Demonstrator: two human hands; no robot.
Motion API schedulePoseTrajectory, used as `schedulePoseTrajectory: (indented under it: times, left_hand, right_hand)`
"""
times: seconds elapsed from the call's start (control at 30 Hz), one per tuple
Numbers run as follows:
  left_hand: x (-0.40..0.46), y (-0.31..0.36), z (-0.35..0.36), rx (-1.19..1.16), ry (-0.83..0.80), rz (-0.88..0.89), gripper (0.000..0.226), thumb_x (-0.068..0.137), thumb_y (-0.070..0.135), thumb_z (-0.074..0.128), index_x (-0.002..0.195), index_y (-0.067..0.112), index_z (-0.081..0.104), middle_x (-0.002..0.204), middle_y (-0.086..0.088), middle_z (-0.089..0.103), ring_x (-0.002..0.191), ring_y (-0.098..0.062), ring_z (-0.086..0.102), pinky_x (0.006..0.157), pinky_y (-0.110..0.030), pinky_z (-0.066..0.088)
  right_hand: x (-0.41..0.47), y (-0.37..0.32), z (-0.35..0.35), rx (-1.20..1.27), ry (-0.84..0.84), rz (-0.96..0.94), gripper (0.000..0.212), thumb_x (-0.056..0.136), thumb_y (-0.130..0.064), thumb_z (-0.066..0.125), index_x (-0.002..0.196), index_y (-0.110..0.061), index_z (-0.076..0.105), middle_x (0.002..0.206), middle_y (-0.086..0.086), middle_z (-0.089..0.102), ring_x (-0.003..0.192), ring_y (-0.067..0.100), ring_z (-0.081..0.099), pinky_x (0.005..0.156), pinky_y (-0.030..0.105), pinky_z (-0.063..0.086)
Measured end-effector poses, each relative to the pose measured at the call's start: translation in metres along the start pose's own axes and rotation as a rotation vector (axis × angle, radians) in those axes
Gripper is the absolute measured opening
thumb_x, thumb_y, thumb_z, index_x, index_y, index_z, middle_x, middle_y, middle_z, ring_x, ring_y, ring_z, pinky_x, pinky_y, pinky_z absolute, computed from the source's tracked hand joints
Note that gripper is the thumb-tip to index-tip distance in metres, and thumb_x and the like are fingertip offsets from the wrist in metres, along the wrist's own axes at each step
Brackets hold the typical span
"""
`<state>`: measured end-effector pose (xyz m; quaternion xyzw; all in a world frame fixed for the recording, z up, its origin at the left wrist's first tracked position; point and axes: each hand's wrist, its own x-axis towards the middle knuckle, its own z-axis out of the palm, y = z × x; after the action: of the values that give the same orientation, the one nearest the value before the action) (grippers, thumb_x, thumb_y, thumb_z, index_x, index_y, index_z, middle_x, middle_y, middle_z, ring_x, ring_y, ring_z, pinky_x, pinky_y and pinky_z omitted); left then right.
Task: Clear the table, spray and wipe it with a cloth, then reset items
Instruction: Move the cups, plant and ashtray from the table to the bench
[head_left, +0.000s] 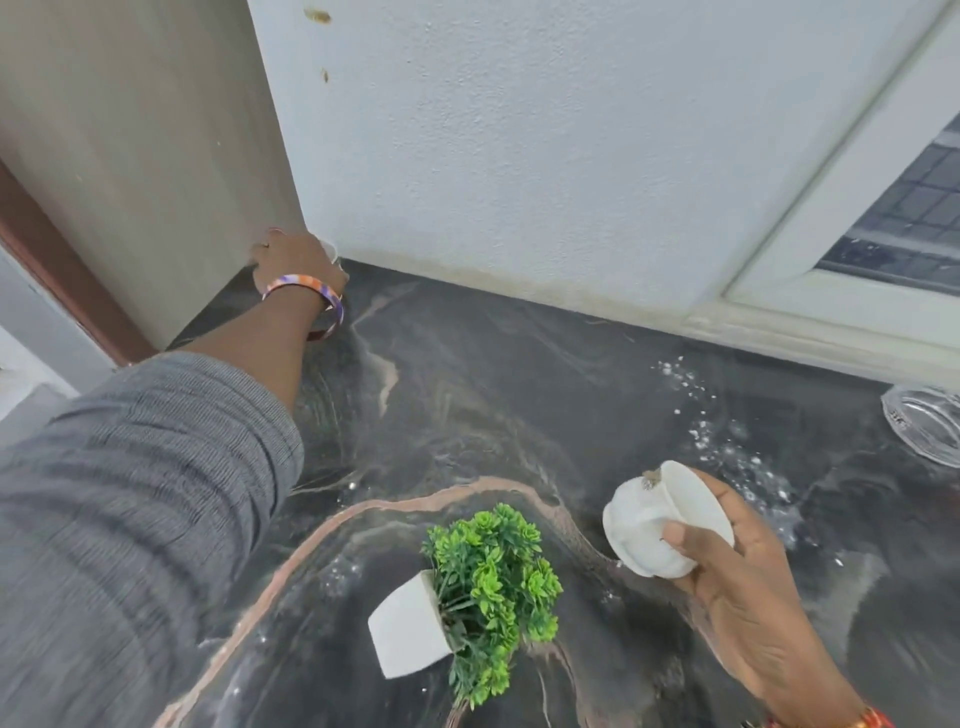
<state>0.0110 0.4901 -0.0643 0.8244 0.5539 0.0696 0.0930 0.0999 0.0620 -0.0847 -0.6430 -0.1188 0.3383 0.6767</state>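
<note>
- Reaching deep into the far corner, the left hand (296, 262) curls over a small white cup (330, 250) where the beige panel (156, 156) meets the wall (519, 130); the fingers look closed around it, though the hand hides most of the cup.
- Right hand (737, 577) is clamped on a white pumpkin ornament (641, 525), thumb pressed on its ribbed, matte side, with a smooth white bowl-like piece (696, 501) pinched behind it in the same grasp. Lifted clear of the surface, so my read is it's being gathered off.
- Down on the table (519, 389), a small potted plant (483, 577) lies tipped on its side, square white pot toward the left, bushy plastic-looking green leaves spilling right. Not yet picked up.
- That tabletop is glossy, dark, marble-patterned with pinkish veins, and white crumbs or droplets speckle the right side — hence the clearing before any wipe.
- A clear glass dish (930, 431) sits at the right edge, ridged and shiny.
- No spray bottle or cloth in view; clearing looks like the step in hand.
</note>
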Motion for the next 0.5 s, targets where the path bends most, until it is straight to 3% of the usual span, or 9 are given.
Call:
schedulePoseTrajectory:
  times: [0.1,0.2,0.3,0.4,0.5]
  left_hand:
    - [-0.022,0.022,-0.010,-0.008,0.047,0.093,0.037,0.083,0.034,0.051,0.101,0.003,0.062,0.112,-0.026,0.056,0.111,-0.042,0.047,0.090,-0.045,0.044]
    - [-0.058,0.060,-0.029,-0.160,0.067,0.224,0.040,0.072,0.037,0.063,0.100,0.008,0.065,0.112,-0.022,0.059,0.106,-0.040,0.054,0.088,-0.044,0.050]
    - [-0.112,0.109,-0.047,-0.265,0.000,0.373,0.048,0.071,0.030,0.071,0.109,0.006,0.056,0.118,-0.019,0.058,0.110,-0.037,0.053,0.089,-0.041,0.045]
    - [-0.181,0.156,-0.060,-0.300,-0.099,0.526,0.058,0.069,0.029,0.074,0.116,0.008,0.048,0.121,-0.015,0.055,0.109,-0.034,0.053,0.086,-0.038,0.044]
    - [-0.255,0.197,-0.065,-0.332,-0.202,0.664,0.070,0.068,0.033,0.076,0.124,0.010,0.041,0.121,-0.013,0.054,0.103,-0.033,0.056,0.079,-0.037,0.048]
  right_hand:
    - [-0.008,-0.007,-0.004,0.025,0.024,0.015,0.054,0.047,-0.017,0.077,0.100,-0.025,0.066,0.095,0.007,0.069,0.078,0.020,0.063,0.054,0.029,0.055]
    - [-0.017,-0.016,-0.012,-0.027,0.073,-0.057,0.035,0.066,-0.008,0.070,0.097,-0.023,0.065,0.086,-0.001,0.068,0.065,0.005,0.063,0.044,0.021,0.050]
    - [-0.030,-0.024,-0.029,-0.097,0.100,-0.167,0.035,0.075,-0.001,0.066,0.101,-0.024,0.060,0.087,-0.007,0.068,0.071,0.003,0.063,0.053,0.016,0.051]
    - [-0.050,-0.029,-0.062,-0.164,0.113,-0.281,0.062,0.070,0.005,0.073,0.119,-0.024,0.050,0.098,0.001,0.067,0.075,0.001,0.063,0.061,0.014,0.051]
    - [-0.082,-0.036,-0.105,-0.350,0.109,-0.378,0.071,0.059,-0.010,0.074,0.118,-0.040,0.049,0.098,-0.011,0.062,0.081,-0.003,0.057,0.072,0.022,0.052]
